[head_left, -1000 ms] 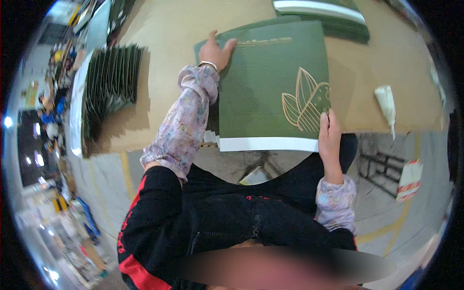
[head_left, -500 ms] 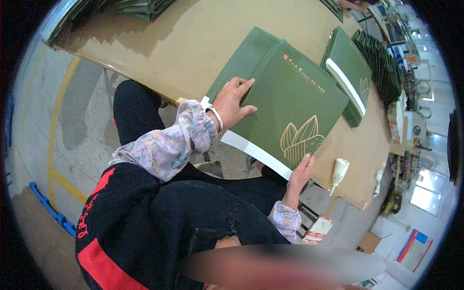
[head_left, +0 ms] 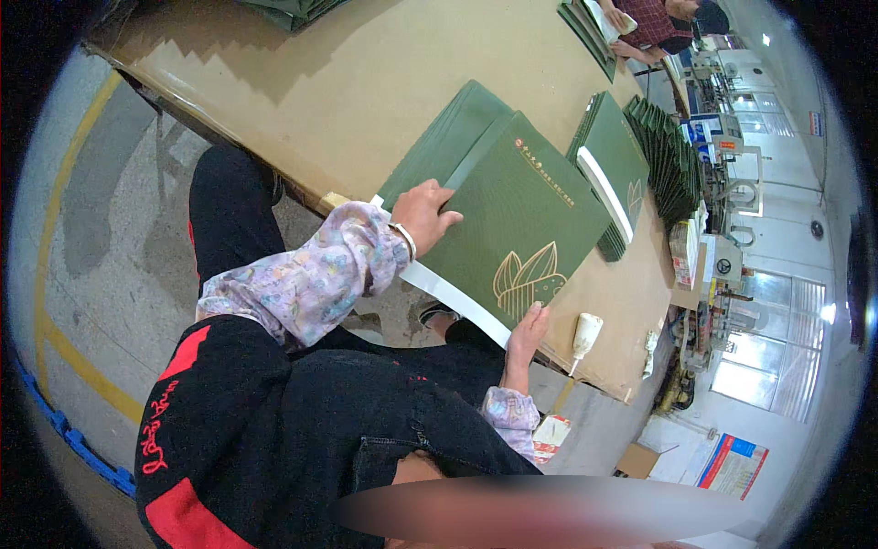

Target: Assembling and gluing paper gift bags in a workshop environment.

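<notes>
A dark green paper bag (head_left: pixel 530 201), flat and printed with gold lotus petals, lies tilted at the table's near edge. A white strip (head_left: pixel 462 300) runs along its near side. My right hand (head_left: pixel 528 337) pinches its lower right corner, thumb on the front and fingers behind. My left hand (head_left: pixel 425 218) rests at its left edge, thumb and fingers apart; its other fingers are partly hidden. More green paper bags (head_left: pixel 448 133) lie overlapped beneath it, to the left.
To the right lies a stack of green bags (head_left: pixel 615 146) with a white strip, beside a fanned pile (head_left: pixel 666 160). A white glue bottle (head_left: pixel 586 336) lies near the table edge (head_left: pixel 626 389). At the far right a person in a plaid shirt (head_left: pixel 654 23) handles green bags.
The view has shifted, so the bag and both hands appear further left and lower. More of the co-worker now shows. Both hands keep their places on the bag.
</notes>
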